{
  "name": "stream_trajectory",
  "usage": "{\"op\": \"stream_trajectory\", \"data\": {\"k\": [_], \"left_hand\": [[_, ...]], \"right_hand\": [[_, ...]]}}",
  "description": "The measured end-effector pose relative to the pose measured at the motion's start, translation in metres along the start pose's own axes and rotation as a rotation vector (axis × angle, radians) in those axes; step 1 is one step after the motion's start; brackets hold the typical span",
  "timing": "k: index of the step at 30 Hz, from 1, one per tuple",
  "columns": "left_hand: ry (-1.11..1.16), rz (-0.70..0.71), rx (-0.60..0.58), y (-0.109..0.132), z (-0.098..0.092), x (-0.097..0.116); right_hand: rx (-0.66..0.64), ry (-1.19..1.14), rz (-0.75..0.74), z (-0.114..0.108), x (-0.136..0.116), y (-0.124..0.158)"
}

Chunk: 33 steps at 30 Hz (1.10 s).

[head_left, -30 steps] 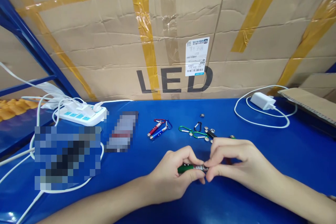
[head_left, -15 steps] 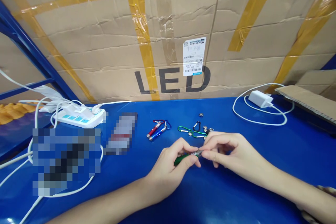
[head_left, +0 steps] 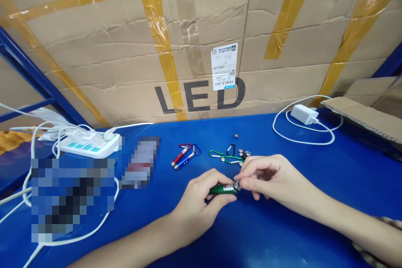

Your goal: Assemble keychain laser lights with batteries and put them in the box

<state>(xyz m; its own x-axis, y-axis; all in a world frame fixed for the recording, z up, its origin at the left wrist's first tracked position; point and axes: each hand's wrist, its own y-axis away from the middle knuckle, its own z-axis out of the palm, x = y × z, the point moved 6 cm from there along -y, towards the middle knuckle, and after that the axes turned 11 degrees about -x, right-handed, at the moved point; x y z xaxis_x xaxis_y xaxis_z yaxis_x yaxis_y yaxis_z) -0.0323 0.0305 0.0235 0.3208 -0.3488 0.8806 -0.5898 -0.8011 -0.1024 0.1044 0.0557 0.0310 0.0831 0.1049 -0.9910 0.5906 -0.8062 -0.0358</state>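
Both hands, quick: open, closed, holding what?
Left hand: closed, holding the green keychain flashlight.
Right hand: pinched closed on the small silver part at its end.

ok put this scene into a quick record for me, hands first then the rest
left hand: grips green penlight
right hand: at its metal end; exact pinch unclear
beyond hands: red penlight, blue penlight, two green clips
left side: white power strip
right side: white charger
surface: blue table
backdrop: cardboard marked LED
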Motion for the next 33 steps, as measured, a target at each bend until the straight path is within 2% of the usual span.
{"op": "stream_trajectory", "data": {"k": [4,8,12,18,22,25,33], "left_hand": [[-0.095,0.039,-0.002,0.0,-0.001,0.004],[-0.106,0.04,-0.054,0.0,0.002,0.005],[-0.086,0.08,-0.102,0.0,0.004,0.006],[-0.116,0.059,-0.089,0.001,0.004,0.004],[-0.115,0.09,-0.08,0.003,0.005,0.006],[-0.111,0.112,-0.121,0.004,0.008,0.008],[-0.223,0.167,-0.155,0.006,0.011,0.011]], "right_hand": [[0.035,0.03,-0.063,0.001,-0.006,0.002],[0.049,0.028,-0.078,0.002,-0.007,0.003],[-0.012,0.012,-0.082,0.002,-0.008,0.002],[-0.098,-0.028,-0.05,0.003,-0.008,0.001],[-0.14,-0.019,0.062,0.001,0.0,0.0],[-0.182,-0.002,0.169,0.0,0.01,-0.001],[-0.152,0.012,0.329,0.004,0.024,0.001]]}}
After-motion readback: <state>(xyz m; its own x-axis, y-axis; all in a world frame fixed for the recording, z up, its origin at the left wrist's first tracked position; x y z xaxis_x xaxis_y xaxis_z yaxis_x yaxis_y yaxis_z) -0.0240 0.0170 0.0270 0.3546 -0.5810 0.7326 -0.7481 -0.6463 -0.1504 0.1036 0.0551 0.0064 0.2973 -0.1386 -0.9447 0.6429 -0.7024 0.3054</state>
